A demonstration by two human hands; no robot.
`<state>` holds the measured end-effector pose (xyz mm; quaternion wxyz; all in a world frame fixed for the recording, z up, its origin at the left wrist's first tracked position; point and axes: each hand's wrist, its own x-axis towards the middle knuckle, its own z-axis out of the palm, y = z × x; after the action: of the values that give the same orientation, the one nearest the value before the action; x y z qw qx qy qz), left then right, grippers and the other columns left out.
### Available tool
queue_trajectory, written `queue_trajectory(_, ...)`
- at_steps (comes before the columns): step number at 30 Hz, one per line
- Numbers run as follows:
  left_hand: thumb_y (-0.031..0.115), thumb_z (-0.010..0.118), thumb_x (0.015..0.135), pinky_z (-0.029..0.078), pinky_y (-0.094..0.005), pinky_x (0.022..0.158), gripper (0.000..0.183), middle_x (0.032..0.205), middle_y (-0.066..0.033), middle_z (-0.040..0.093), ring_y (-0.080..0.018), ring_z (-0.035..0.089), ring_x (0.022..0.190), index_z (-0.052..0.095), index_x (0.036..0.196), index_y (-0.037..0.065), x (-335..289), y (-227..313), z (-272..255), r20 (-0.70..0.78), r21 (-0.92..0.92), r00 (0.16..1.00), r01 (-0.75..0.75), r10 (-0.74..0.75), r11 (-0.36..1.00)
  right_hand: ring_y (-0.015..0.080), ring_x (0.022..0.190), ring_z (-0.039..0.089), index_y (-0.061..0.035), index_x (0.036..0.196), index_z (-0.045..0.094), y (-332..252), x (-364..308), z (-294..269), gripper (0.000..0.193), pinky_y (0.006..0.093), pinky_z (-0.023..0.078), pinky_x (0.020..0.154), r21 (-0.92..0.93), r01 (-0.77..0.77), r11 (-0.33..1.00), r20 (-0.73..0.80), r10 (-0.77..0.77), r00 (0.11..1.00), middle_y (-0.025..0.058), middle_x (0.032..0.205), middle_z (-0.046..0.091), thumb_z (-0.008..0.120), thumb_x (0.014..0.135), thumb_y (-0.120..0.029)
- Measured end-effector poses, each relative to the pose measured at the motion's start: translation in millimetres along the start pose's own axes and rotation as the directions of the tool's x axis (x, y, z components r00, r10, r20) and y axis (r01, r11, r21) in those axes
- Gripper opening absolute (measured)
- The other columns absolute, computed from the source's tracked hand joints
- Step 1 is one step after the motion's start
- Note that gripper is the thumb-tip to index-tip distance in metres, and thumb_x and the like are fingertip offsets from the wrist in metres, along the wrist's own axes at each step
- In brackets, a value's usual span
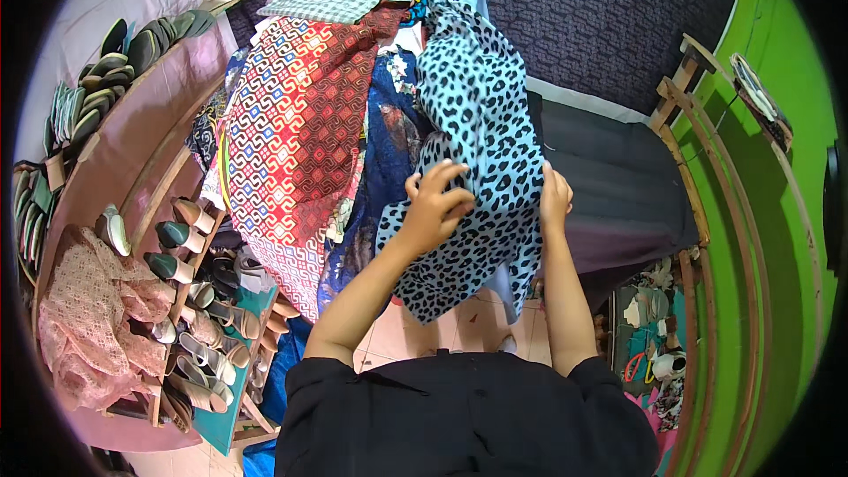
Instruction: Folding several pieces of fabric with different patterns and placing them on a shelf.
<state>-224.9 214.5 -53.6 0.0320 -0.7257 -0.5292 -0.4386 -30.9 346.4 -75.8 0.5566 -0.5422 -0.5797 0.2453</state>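
A light blue cloth with black leopard spots [481,106] lies over the edge of a dark bench, its lower end hanging toward me. My left hand [437,205] is over its left part, fingers apart and slightly bent, with no fold of cloth visible between them. At the cloth's right edge, my right hand [555,197] has its fingers closed on the fabric. Left of the spotted cloth are a red and white patterned cloth [274,115] and a dark blue floral cloth [389,115], both partly covered.
Shoe racks at left hold several sandals [212,358] and flat shoes [110,66]. A pink lace cloth [93,318] drapes over one rack. Dark cushions [609,177] lie at right, beside a wooden frame [720,159] along the green wall. Scissors [632,367] lie low at right.
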Motion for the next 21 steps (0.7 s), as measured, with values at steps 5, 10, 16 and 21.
queue_trajectory(5,0.014,0.064,0.07,0.014,-0.0485,0.093,0.009,0.121,-0.002,0.048,-0.0236,0.035,0.121,0.06,0.078,0.015,-38,17,17,0.09,-0.079,0.995,-0.045,0.052,0.996,0.0233,0.099,0.049,-0.0029,0.082,0.065,-47,11,10,0.053,0.0377,0.029,0.092,0.038,-0.119,0.992,0.124,0.113,0.986,0.0104,0.092,0.061,0.052,0.078,-0.054)
queue_trajectory(10,0.014,0.063,0.069,0.013,-0.0486,0.092,0.007,0.119,-0.0009,0.05,-0.0228,0.036,0.119,0.06,0.076,0.015,-83,32,34,0.144,-0.155,0.989,0.004,0.018,0.988,0.028,0.131,0.008,-0.0012,0.128,0.035,-48,35,37,0.102,0.0626,-0.008,0.094,-0.171,-0.159,0.972,0.212,0.194,0.958,0.0147,0.137,0.027,0.058,0.058,-0.071)
queue_trajectory(16,0.018,0.063,0.071,0.016,-0.052,0.089,0.008,0.12,0.0012,0.05,-0.022,0.036,0.12,0.058,0.074,0.013,-129,35,54,0.238,-0.101,0.97,0.078,-0.052,0.992,0.0306,0.131,0.005,-0.0024,0.132,0.028,-30,76,61,0.112,0.0644,-0.01,0.094,-0.318,-0.267,0.91,0.02,0.288,0.957,0.0182,0.138,0.022,0.066,0.05,-0.069)
queue_trajectory(21,0.024,0.064,0.07,0.015,-0.0528,0.091,0.01,0.119,0.0004,0.051,-0.0222,0.036,0.12,0.062,0.076,0.017,-133,33,45,0.208,-0.068,0.966,0.169,-0.152,0.983,0.0374,0.122,0.027,-0.0036,0.11,0.057,20,81,62,0.075,0.0515,0.011,0.101,-0.482,-0.111,0.869,0.133,0.197,0.971,0.0221,0.121,0.047,0.063,0.061,-0.06)
